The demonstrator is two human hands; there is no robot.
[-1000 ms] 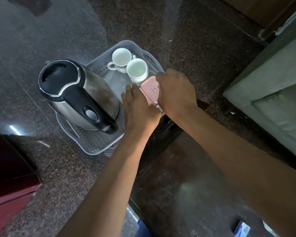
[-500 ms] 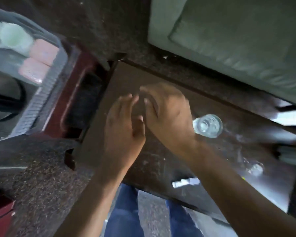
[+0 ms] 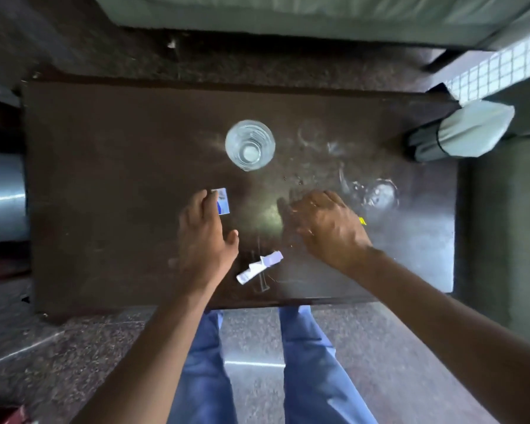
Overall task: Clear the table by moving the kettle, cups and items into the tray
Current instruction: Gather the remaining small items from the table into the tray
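Only the head view here, and I'm looking straight down at the dark counter [image 3: 104, 179]. My left hand [image 3: 205, 240] is hovering flat with fingers [image 3: 207, 198] relaxed and loose, tips just touching the small blue-and-white packet [image 3: 223, 201] at about 11 o'clock from my palm, not pinching it yet. My right hand [image 3: 328, 224] is hanging over the counter with fingers loosely curled, holding nothing. A crumpled white wrapper [image 3: 259, 267] is lying between my wrists at 6 o'clock. The clear glass [image 3: 250, 144] is standing at 12 o'clock, and a second glass [image 3: 380, 194] is sitting at 2 o'clock of my right hand, just beside it. The tray isn't showing at all.

I'm guessing the risk is that second glass: it's so see-through against the shiny counter that my right knuckles could clip it. Also that flat packet could just skid away.
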